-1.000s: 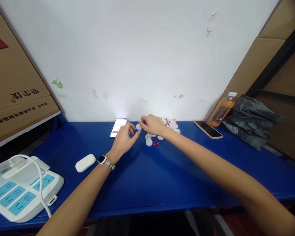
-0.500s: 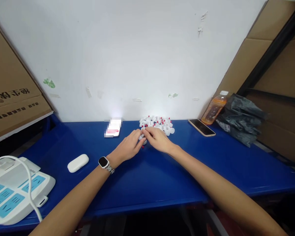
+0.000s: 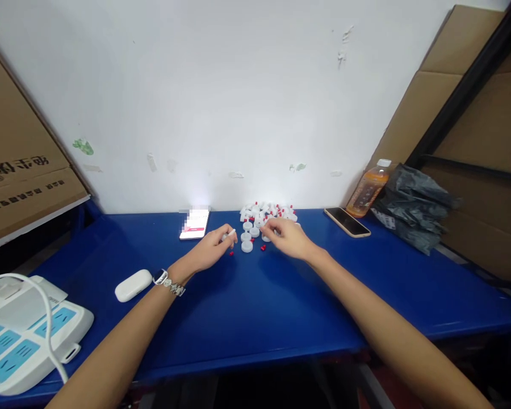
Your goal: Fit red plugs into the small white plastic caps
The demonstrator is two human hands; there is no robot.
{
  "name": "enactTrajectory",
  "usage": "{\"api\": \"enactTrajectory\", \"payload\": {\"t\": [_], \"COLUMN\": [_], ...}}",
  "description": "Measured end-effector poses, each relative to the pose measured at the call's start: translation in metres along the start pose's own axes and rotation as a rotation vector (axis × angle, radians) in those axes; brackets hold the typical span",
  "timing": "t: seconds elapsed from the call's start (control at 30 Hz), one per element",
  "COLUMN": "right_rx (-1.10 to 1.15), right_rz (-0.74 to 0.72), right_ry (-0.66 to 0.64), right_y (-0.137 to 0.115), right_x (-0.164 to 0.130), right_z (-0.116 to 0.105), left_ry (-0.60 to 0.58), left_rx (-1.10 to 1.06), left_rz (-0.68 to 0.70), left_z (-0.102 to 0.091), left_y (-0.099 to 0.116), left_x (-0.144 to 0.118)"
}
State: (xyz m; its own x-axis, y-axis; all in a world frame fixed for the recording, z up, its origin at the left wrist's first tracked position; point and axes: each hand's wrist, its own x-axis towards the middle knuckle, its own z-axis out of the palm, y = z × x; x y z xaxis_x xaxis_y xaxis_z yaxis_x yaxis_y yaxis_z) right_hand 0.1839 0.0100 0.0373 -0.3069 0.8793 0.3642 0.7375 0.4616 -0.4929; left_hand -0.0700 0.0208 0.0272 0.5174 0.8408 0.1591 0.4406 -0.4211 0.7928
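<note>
My left hand (image 3: 210, 249), with a watch at its wrist, is closed around a small white plastic piece (image 3: 229, 234) that shows between thumb and fingers. My right hand (image 3: 290, 236) has its fingers pinched together at the front of a pile of white caps with red tips (image 3: 276, 211); what they hold is hidden. Between the hands, several round white caps (image 3: 247, 246) rest on the blue table (image 3: 255, 312). Small red tips (image 3: 263, 247) lie beside them, and one more red tip (image 3: 231, 253) is just below my left fingers.
A lit phone (image 3: 195, 222) lies left of the hands, with a white earbud case (image 3: 133, 285) and power strip (image 3: 34, 341) nearer. To the right are a dark phone (image 3: 347, 221), an orange drink bottle (image 3: 368, 188) and a black plastic bag (image 3: 417, 204). A white wall borders the table's back.
My hands have moved apart, the left to the left and the right slightly to the right. White caps and red tips that they covered now show between them.
</note>
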Motion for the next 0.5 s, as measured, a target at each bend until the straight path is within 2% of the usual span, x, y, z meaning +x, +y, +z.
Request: {"api": "enactTrajectory", "payload": {"t": [0.1,0.2,0.37,0.5], "right_rx": [-0.151,-0.224,-0.245,-0.189], "right_rz": [-0.013,-0.023,-0.039,-0.006], "right_ry": [-0.106,-0.124,-0.151,-0.121], "right_y": [-0.001,-0.002,0.0,0.004], "right_x": [-0.002,-0.001,0.001,0.002], "right_z": [0.013,0.022,0.026,0.024], "left_ry": [-0.003,0.041,-0.034,-0.079], "left_rx": [0.182,0.31,0.446,0.492], "left_rz": [-0.023,-0.049,-0.083,-0.074], "left_z": [0.002,0.003,0.002,0.002], "left_y": [-0.003,-0.006,-0.014,-0.014], "left_x": [-0.002,-0.003,-0.001,0.0]}}
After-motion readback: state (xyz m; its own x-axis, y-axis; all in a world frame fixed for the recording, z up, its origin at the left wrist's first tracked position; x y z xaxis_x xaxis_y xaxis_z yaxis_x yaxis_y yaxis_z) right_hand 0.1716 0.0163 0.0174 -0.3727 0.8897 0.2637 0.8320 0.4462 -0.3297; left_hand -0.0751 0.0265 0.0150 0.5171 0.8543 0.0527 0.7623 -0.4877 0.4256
